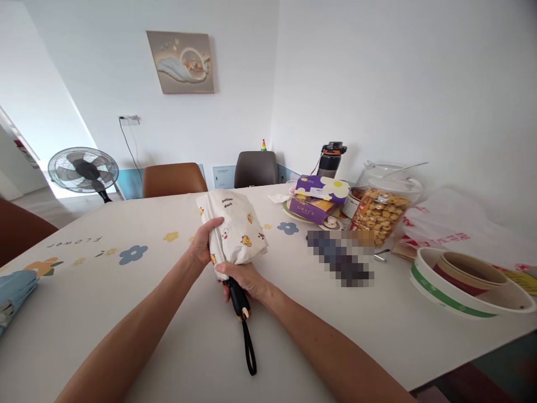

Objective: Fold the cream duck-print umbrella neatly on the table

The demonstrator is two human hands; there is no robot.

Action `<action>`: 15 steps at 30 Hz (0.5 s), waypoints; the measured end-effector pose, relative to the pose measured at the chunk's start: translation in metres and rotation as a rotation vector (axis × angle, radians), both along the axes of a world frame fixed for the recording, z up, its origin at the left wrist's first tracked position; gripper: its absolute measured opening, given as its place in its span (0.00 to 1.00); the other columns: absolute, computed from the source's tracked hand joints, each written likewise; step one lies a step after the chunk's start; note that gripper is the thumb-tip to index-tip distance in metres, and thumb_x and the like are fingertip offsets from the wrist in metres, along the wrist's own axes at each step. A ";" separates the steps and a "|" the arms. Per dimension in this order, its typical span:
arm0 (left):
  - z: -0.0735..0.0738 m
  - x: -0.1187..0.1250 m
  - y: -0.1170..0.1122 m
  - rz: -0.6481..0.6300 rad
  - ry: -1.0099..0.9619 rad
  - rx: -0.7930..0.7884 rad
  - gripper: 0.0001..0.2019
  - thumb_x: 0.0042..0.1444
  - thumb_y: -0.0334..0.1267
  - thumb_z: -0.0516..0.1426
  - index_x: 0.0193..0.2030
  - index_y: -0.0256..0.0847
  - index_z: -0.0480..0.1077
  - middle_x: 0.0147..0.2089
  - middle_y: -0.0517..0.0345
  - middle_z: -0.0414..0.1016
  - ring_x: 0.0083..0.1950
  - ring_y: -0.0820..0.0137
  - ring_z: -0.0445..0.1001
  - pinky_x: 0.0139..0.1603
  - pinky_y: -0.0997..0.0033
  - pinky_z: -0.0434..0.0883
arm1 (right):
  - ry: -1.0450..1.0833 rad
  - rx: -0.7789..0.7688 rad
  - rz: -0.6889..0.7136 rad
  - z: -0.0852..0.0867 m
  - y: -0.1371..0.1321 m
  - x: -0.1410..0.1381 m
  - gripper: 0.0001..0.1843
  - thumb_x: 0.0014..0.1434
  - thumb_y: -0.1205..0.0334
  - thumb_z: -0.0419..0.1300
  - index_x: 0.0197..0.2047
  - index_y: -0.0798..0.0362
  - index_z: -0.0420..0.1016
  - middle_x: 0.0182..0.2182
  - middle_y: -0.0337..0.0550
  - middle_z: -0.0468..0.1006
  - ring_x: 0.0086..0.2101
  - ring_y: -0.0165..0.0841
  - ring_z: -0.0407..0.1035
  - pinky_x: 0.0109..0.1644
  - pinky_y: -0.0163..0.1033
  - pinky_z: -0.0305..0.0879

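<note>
A folding umbrella (237, 229) with cream cloth, yellow duck prints and the words "yellow duck" is held above the table in both hands. Its canopy is gathered and loosely folded. The black handle points toward me, and a black wrist strap hangs from its end. My left hand (205, 243) grips the left edge of the cloth, thumb on top. Lower down, my right hand (245, 280) is closed around the base of the cloth where it meets the handle, its thumb pressing on the fabric. Fingers underneath are partly hidden.
A flower-printed tablecloth (159, 302) covers the table. Light blue folded cloth (14, 296) lies at the left edge. To the right are purple boxes (314, 207), a snack jar (380, 212), tape rolls (470, 280), a plastic bag (457, 224) and a blurred dark item (339, 257).
</note>
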State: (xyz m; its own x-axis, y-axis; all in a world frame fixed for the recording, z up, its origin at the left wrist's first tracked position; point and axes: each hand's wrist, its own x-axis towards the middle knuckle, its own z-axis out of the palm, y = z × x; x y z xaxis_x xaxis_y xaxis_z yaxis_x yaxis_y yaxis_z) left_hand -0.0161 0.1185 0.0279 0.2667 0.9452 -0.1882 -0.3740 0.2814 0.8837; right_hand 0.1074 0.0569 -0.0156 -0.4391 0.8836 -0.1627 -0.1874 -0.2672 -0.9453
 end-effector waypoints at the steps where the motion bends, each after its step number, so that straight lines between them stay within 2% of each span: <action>1: 0.002 -0.001 -0.001 0.014 -0.012 0.013 0.27 0.47 0.48 0.57 0.51 0.32 0.67 0.41 0.45 0.77 0.46 0.52 0.74 0.51 0.51 0.69 | 0.026 0.023 0.003 0.002 -0.001 -0.001 0.14 0.48 0.56 0.61 0.35 0.57 0.68 0.24 0.40 0.70 0.18 0.29 0.67 0.18 0.36 0.67; 5: 0.010 -0.004 -0.004 0.062 -0.101 0.058 0.26 0.46 0.45 0.57 0.52 0.33 0.67 0.41 0.47 0.77 0.45 0.53 0.74 0.50 0.52 0.70 | 0.142 0.064 0.004 0.013 -0.007 -0.002 0.22 0.47 0.55 0.62 0.45 0.55 0.67 0.36 0.45 0.70 0.28 0.35 0.72 0.21 0.38 0.71; 7: 0.011 -0.004 -0.007 0.053 -0.117 0.042 0.26 0.46 0.44 0.57 0.51 0.33 0.67 0.40 0.47 0.77 0.44 0.53 0.75 0.49 0.53 0.71 | 0.174 0.019 0.067 0.017 -0.008 -0.003 0.24 0.46 0.57 0.63 0.47 0.54 0.66 0.36 0.44 0.71 0.28 0.34 0.73 0.22 0.38 0.71; 10: 0.010 -0.005 -0.008 0.059 -0.113 -0.030 0.25 0.45 0.43 0.59 0.49 0.32 0.68 0.37 0.46 0.78 0.42 0.53 0.75 0.46 0.54 0.73 | 0.134 -0.066 0.194 0.016 -0.007 -0.002 0.20 0.48 0.58 0.61 0.44 0.56 0.68 0.26 0.39 0.71 0.18 0.28 0.67 0.18 0.33 0.66; 13: 0.009 -0.010 0.000 0.158 -0.118 -0.028 0.23 0.43 0.40 0.60 0.47 0.32 0.69 0.39 0.46 0.77 0.43 0.54 0.75 0.45 0.56 0.73 | 0.074 -0.077 0.147 0.010 -0.004 -0.003 0.14 0.48 0.58 0.61 0.36 0.56 0.68 0.24 0.37 0.72 0.13 0.23 0.60 0.15 0.31 0.61; 15: 0.007 -0.018 0.010 0.259 -0.118 0.045 0.24 0.44 0.40 0.59 0.50 0.34 0.67 0.45 0.46 0.75 0.47 0.55 0.73 0.47 0.58 0.72 | 0.074 -0.089 0.117 0.005 -0.002 -0.005 0.13 0.46 0.59 0.63 0.34 0.56 0.67 0.25 0.36 0.71 0.13 0.22 0.59 0.15 0.31 0.62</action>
State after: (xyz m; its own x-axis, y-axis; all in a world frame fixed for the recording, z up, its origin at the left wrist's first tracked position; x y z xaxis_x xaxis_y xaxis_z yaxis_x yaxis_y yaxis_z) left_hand -0.0337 0.1282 0.0354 0.0333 0.9914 -0.1268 -0.5291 0.1251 0.8393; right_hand 0.1024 0.0552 -0.0110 -0.5516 0.8094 -0.2016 -0.2188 -0.3736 -0.9014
